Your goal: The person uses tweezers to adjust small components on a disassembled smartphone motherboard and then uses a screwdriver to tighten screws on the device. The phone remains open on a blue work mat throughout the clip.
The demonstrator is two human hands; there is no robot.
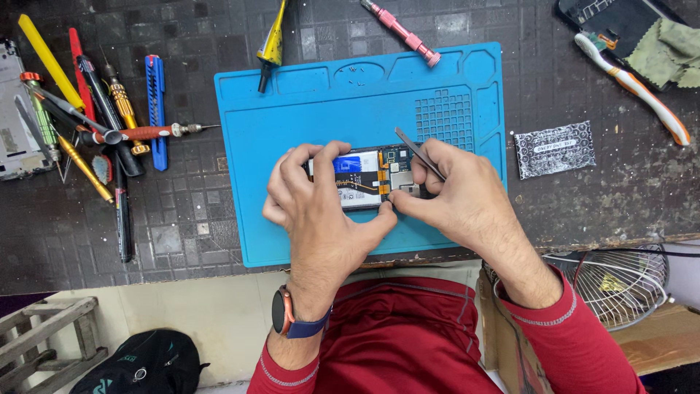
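Opened phone (368,177), back cover off, lies flat on the blue repair mat (306,109), mid-mat, between both hands. Left hand (317,208) curled over the phone's left end, fingers on its top edge, thumb at the lower edge, gripping it. Right hand (463,197) at the phone's right end, fingers pinched shut around metal tweezers (417,151); the tips are hidden under the fingers near the phone's board. Mat sits on a dark bench (182,219). Left of the mat: pile of screwdrivers (109,124) and a blue tool (154,109), well apart. Yellow-handled tool (272,44) and pink screwdriver (401,31) touch the mat's top edge. Right: small patterned packet (554,149), toothbrush (631,84), green cloth (667,51). Wire fan grille (620,281) below the bench edge.
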